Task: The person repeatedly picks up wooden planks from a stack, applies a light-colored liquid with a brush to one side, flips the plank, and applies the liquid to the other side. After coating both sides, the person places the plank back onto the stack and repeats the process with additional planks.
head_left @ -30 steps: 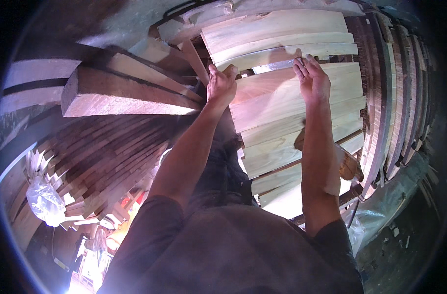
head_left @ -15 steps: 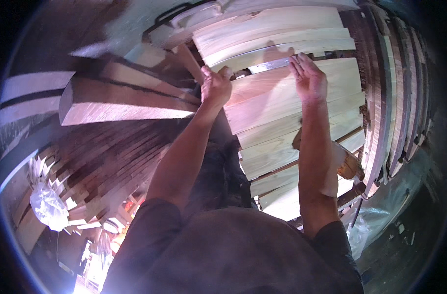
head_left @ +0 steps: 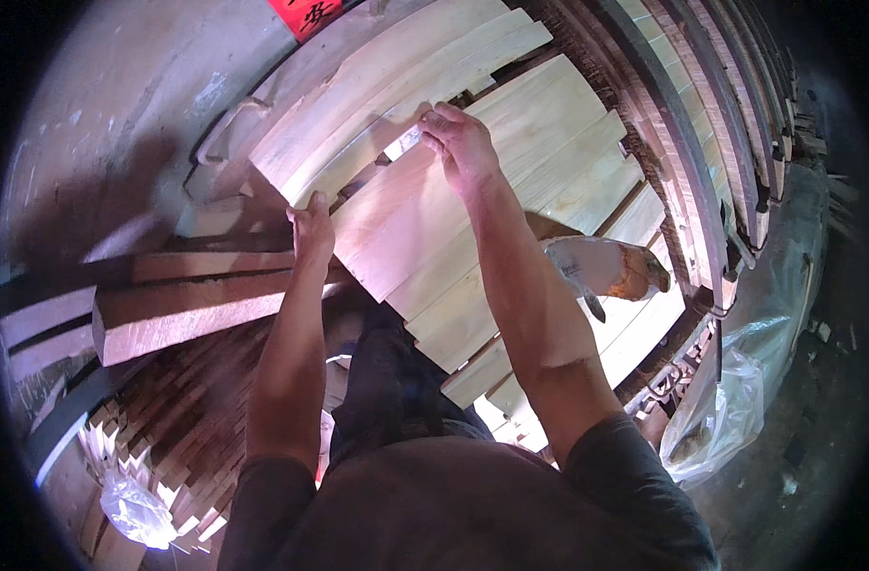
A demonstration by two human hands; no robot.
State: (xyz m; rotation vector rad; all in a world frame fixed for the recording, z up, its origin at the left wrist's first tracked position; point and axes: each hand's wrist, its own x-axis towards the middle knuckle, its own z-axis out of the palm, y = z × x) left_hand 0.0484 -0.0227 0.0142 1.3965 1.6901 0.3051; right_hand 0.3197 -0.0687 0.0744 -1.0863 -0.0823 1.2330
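Note:
Pale wooden boards [head_left: 511, 124] lie side by side in a slanting stack ahead of me. A narrow, shaded board [head_left: 354, 171] runs along the gap between the far boards and the near ones. My left hand [head_left: 311, 231] is closed at this board's left end, thumb up, with the other fingers partly hidden. My right hand [head_left: 461, 147] has its fingertips pressed together at the edge of the same board, over the bright gap. The contact under those fingertips is hard to see. A whitish object with an orange-brown end [head_left: 611, 268] rests on the boards beyond my right forearm.
Thick timber beams [head_left: 187, 309] lie at the left, above a stack of thin wood strips [head_left: 187, 409]. Curved-looking dark rails [head_left: 677, 143] edge the right side. Clear plastic sheeting [head_left: 730, 409] hangs at lower right. Red paper [head_left: 306, 14] is on the wall.
The view has turned, so the boards now slant up to the right. Both hands appear further left in the picture, still at the gap. More of the whitish, orange-brown object shows.

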